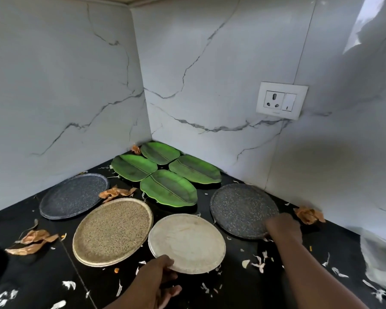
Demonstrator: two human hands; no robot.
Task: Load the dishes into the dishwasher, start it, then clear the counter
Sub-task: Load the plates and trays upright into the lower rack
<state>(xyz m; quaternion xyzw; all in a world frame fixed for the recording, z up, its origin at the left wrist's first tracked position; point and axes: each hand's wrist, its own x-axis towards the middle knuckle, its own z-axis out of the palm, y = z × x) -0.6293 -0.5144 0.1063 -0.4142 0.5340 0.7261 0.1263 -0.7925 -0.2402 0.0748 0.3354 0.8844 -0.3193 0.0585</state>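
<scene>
The pale cream round plate [187,243] lies flat on the near middle of the black glossy tabletop [42,284], and the left hand [159,277] has hold of its near rim – the fingers curl over the edge with the thumb beneath, pinching it. Just to the right, the dark charcoal speckled round plate [243,209] sits close to the right wall; the right hand [283,227] rests on its near-right rim, but it is blurred and I cannot tell whether its fingers are spread or pinching.

These plates look stiff, thin and shallow, probably melamine or stoneware, so light to middling in weight and liable to chip if knocked together. Lying flat on a smooth slab they give little to catch, so the raised rim is the place to take hold, tipping one edge up first.

Left of the cream plate lies a tan speckled round plate [113,231] with a matt, grainy look, and farther left a blue-grey speckled round plate [74,196]. In the far corner four green leaf-shaped plates [168,189] – ribbed like banana leaves, with a slight sheen – cluster together, touching. Dry brown onion skins [31,240] and white garlic peelings [257,263] are scattered over the tabletop. A white wall socket [281,100] is set in the marble-patterned tiles.
</scene>
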